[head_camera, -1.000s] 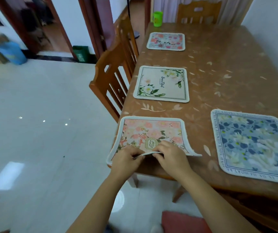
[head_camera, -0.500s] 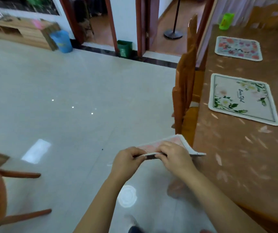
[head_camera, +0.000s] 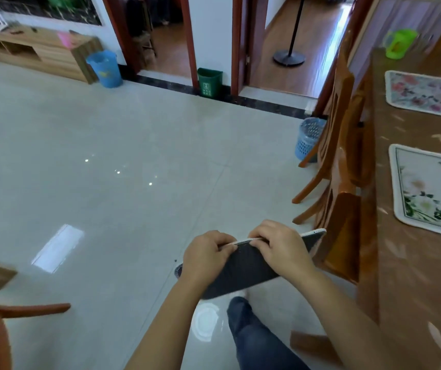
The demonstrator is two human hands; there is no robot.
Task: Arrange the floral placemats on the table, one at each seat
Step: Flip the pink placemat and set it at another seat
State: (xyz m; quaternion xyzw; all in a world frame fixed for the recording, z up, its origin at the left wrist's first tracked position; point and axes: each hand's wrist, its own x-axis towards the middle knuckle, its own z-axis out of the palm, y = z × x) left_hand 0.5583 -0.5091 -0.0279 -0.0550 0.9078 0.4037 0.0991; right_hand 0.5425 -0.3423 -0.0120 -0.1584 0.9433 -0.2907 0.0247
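A: While my left hand [head_camera: 206,256] and right hand [head_camera: 280,249] pinch its top edge, item: placemat [head_camera: 243,273], dark back toward me, over the floor [head_camera: 134,182], off the counter [head_camera: 414,263].
B: Handling?
A: I'd turn it pattern-up and lay it square at a bare seat.

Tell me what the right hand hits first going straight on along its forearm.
Probably nothing close: the right hand, holding the placemat, points forward-left over bare floor tiles. It might graze the left hand; depth is unclear.
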